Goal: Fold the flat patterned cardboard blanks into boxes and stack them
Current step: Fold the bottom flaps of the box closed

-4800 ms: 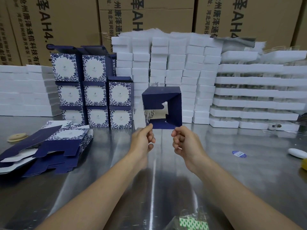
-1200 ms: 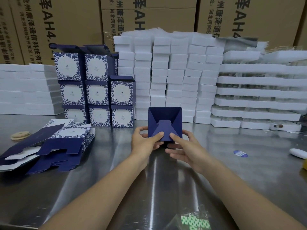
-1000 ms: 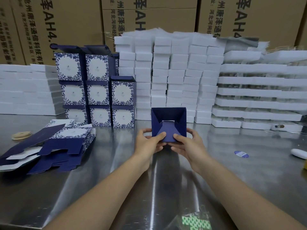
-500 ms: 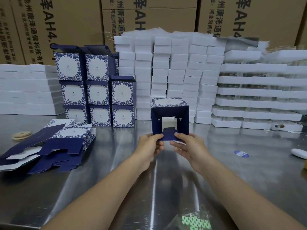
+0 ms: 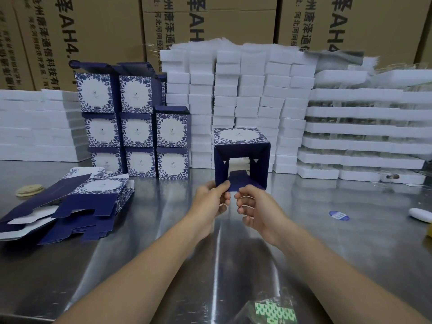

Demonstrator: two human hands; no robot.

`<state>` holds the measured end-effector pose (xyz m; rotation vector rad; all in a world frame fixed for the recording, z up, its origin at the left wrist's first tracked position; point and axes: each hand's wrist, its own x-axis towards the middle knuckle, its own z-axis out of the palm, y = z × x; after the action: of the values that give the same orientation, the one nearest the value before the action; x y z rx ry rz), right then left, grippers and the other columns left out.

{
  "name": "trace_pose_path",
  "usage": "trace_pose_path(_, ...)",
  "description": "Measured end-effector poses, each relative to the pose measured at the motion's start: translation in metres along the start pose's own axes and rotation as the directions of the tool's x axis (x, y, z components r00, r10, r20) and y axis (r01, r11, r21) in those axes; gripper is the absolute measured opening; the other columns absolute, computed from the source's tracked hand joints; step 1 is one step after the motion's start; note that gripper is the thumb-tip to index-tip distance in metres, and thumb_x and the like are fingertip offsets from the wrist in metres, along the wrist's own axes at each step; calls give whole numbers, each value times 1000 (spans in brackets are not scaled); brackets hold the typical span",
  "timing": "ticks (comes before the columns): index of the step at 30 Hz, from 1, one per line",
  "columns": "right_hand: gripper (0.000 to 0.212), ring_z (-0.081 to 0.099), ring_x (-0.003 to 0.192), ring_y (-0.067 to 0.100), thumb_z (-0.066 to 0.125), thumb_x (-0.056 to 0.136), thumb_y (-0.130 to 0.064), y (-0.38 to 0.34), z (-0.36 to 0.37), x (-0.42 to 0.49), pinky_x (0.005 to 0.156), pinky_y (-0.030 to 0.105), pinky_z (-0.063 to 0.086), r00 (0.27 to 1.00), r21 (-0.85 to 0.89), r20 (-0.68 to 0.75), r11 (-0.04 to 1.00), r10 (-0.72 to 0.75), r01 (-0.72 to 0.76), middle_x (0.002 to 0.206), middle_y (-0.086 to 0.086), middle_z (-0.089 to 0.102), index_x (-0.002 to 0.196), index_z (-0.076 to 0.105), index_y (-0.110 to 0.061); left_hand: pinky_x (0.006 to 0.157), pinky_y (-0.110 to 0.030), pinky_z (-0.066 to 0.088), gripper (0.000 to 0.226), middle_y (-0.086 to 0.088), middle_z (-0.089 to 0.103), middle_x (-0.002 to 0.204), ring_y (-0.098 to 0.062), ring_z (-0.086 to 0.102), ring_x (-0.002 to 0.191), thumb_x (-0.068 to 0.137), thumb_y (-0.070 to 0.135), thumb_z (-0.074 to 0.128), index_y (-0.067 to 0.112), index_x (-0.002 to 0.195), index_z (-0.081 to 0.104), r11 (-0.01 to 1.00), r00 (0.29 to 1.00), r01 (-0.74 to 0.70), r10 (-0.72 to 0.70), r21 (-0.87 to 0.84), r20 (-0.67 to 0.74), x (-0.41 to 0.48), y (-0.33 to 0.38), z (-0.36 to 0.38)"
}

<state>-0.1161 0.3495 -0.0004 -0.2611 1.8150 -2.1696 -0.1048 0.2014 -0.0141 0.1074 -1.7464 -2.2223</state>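
Head view: the half-formed box (image 5: 240,136) is held over the shiny steel table (image 5: 327,242), open end facing the camera, its tube axis running away, patterned panel on top. Left hand (image 5: 209,202) and right hand (image 5: 259,208) both pinch the near bottom flap. Inside is matte navy card; outside, a blue leaf print rings a white centre. Brown cartons (image 5: 105,26) behind read "AH4". Flat blanks (image 5: 88,202) lie at left, near the stacked boxes (image 5: 136,129).

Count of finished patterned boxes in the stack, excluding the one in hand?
8 visible: left column three, middle column three, right column two. More may be hidden behind them.
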Motion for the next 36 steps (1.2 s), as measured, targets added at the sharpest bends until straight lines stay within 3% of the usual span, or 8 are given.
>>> trace_pose_path(6,21,45,49,11,61,94,-16,3,4,3,49,22,37,978,-23,-146,989,-149,147,61,1,58,78,70,-6,58,-25,41,14,3,57,64,-11,52,54,98,30,72,20,94,64,998,996,53,-55,27,63,-4,2,4)
trace_pose_path(11,19,48,51,10,62,94,-17,2,4,3,45,21,35,982,-2,-80,985,-174,174,64,2,59,80,70,-7,61,-27,39,20,2,49,64,-11,51,56,82,40,72,20,81,67,994,981,83,-95,73,172,-10,3,9)
trace_pose_path(15,18,48,53,10,64,95,-21,3,4,2,46,22,32,987,23,-23,987,-161,161,66,1,58,83,69,-9,62,-28,38,20,2,48,66,-11,47,56,78,41,70,22,76,66,996,981,73,-80,47,175,-12,6,9)
trace_pose_path(23,35,38,50,9,64,96,-32,0,2,-1,47,21,31,995,-2,96,1000,-30,31,61,-6,45,62,64,-23,55,-24,37,29,3,42,58,-11,43,52,91,26,62,24,62,59,998,992,47,-51,41,111,-11,2,10)
trace_pose_path(36,23,40,49,10,59,94,-26,-1,-1,2,47,23,29,999,95,36,995,-30,27,61,-5,46,72,61,-18,58,-26,34,29,5,36,56,-12,40,52,92,24,60,23,63,55,998,996,58,-59,20,63,-11,5,8)
